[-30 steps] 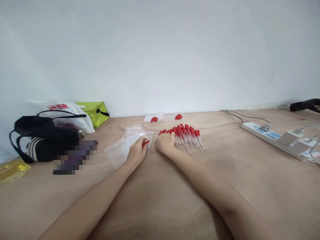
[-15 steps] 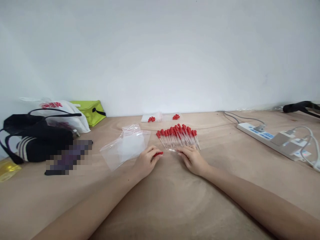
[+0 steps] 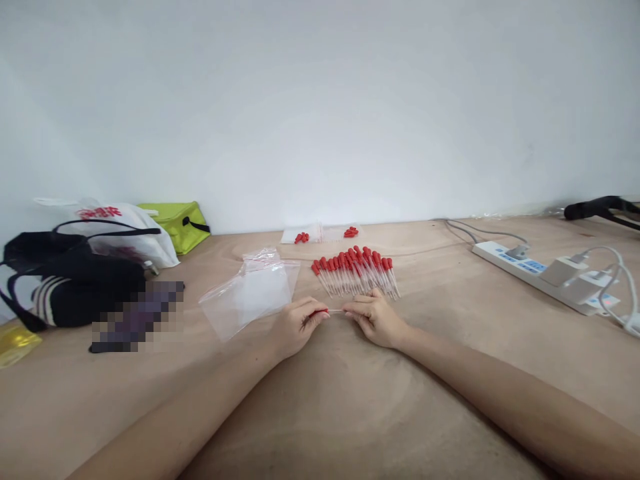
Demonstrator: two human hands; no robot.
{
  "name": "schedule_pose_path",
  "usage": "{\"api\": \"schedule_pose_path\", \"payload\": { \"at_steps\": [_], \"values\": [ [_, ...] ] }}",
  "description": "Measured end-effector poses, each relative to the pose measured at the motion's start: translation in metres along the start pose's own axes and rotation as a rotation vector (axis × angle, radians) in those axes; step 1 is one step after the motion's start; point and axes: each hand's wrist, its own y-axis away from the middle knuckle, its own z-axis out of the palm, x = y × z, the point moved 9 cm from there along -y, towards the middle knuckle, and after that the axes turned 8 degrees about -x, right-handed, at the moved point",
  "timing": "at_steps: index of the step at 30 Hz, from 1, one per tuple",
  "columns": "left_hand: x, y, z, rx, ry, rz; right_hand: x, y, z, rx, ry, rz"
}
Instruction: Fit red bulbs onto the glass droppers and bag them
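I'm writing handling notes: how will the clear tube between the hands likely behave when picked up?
The tube is probably light, being so thin. It looks fairly stiff, running straight between the left hand and right hand. Its slimness suggests it might bend if pressed sideways.

Diffuse light; smooth pale-grey wall [image 3: 320, 120] brightest mid-frame. My bare forearms [image 3: 480, 373] cast soft shadows. Slim clear tube [image 3: 336, 311] at my right hand [image 3: 377, 323] barely resolves; dark purplish elongated object [image 3: 143, 317] pixelated.

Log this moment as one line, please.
left hand: pinching red bulb; right hand: holding clear tube; droppers: lying beyond hands
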Motion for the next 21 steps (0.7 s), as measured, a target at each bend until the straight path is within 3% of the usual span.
{"api": "schedule_pose_path", "payload": {
  "at_steps": [3, 8, 21],
  "values": [
    [0.004, 0.000, 0.003, -0.046, -0.015, 0.053, -0.005, -0.001, 0.001, -0.036, 0.066, -0.053],
    [0.005, 0.000, 0.005, -0.054, -0.064, 0.067, -0.010, -0.001, -0.001, 0.010, 0.183, -0.050],
    [0.001, -0.003, 0.007, -0.057, -0.092, 0.050, -0.016, -0.012, 0.007, 0.009, 0.182, -0.022]
  ]
}}
